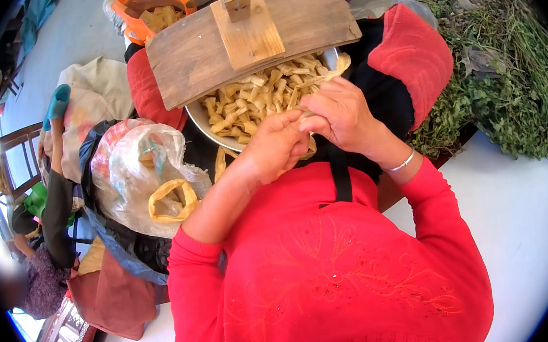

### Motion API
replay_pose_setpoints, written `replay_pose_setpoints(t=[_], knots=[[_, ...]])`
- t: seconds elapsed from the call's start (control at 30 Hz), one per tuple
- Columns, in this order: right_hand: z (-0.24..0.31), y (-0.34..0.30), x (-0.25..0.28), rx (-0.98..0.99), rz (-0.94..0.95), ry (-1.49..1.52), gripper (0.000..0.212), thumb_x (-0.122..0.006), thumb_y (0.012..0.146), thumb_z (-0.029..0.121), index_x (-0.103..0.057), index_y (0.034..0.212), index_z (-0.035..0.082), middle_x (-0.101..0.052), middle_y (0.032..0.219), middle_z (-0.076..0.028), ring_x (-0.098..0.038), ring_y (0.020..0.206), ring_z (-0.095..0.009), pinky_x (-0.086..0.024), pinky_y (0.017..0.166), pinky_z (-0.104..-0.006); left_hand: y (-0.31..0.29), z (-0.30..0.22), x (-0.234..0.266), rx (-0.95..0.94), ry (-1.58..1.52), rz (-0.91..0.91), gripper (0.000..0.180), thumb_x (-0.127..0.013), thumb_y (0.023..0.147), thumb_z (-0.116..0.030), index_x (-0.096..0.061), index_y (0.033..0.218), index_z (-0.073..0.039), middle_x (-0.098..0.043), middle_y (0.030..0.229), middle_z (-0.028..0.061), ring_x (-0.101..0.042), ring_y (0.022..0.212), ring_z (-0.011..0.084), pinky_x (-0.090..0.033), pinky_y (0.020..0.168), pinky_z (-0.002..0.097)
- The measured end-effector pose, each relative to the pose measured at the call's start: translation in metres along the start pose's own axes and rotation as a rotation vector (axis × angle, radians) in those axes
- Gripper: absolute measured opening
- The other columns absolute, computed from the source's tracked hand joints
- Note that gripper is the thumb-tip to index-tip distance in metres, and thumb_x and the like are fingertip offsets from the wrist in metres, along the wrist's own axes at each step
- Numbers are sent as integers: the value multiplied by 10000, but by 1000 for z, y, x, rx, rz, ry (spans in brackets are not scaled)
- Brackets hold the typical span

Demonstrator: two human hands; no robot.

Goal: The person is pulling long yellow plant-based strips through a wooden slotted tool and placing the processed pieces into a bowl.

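Note:
My left hand (276, 145) and my right hand (341, 114) meet in front of my lap, fingers closed in a pinch on a pale tan, leathery strip (341, 66). One end of it sticks out above my right hand; the part between my fingers is mostly hidden. Just beyond sits a metal basin (199, 120) heaped with short, folded or knotted tan pieces (261, 97). A wooden board (316, 21) with a small block fixed on it lies over the far part of the basin. Another tan strip (219, 163) hangs by my left wrist.
Left of me, a clear plastic bag (154, 142) with a looped yellow strip (176, 202) rests on dark and blue sacking. An orange basket (137, 17) holding tan pieces stands beyond the board. Cut green plants (508, 85) are piled at right. Another person (44, 263) sits far left.

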State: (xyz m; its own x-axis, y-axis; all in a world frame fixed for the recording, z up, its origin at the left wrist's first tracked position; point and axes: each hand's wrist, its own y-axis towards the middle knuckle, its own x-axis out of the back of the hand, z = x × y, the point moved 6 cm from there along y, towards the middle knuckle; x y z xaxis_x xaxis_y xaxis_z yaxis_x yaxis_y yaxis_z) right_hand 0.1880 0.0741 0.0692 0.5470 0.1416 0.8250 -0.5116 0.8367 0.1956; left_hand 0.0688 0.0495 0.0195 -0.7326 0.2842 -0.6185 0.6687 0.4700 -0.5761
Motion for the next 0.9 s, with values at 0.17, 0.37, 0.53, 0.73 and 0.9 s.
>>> replay_pose_setpoints(t=[0.17,0.37,0.53,0.73,0.9], knots=[[-12,1,-10,-222,-70,276,240,-625,900,252,-578,793,43,-544,605,-135,-546,550,-340,-429,504,-397,-21,-26,2,-507,925,-133,229,-581,936,-254,-610,840,-48,-525,587,55,-477,448,197,-367,427,331],[33,-5,-16,-396,409,892,233,-473,973,152,-632,904,-4,-547,628,-83,-535,540,-151,-431,528,-302,-49,-97,-6,-784,1337,-360,211,-628,881,-168,-603,734,-18,-492,591,170,-524,515,321,-416,491,364],[31,14,-17,-496,86,1455,221,-491,980,116,-686,1057,44,-503,615,43,-459,547,-34,-373,488,-195,-13,-55,21,-484,282,-197,402,-473,1004,-344,-610,813,-18,-461,603,-25,-378,535,50,-312,467,228],[-11,31,-26,-361,-370,608,206,-592,916,126,-679,1099,90,-683,819,-57,-631,612,-164,-478,544,-270,-4,-39,6,-558,58,-117,187,-500,974,-152,-509,1111,-25,-445,671,-28,-356,520,42,-293,461,200],[-2,35,-17,-233,-444,201,267,-644,824,93,-689,1081,147,-670,870,-81,-653,692,-263,-504,575,-317,10,-27,21,-451,-94,-11,123,-520,954,-107,-512,1059,-42,-445,647,-29,-367,508,38,-290,437,202]])
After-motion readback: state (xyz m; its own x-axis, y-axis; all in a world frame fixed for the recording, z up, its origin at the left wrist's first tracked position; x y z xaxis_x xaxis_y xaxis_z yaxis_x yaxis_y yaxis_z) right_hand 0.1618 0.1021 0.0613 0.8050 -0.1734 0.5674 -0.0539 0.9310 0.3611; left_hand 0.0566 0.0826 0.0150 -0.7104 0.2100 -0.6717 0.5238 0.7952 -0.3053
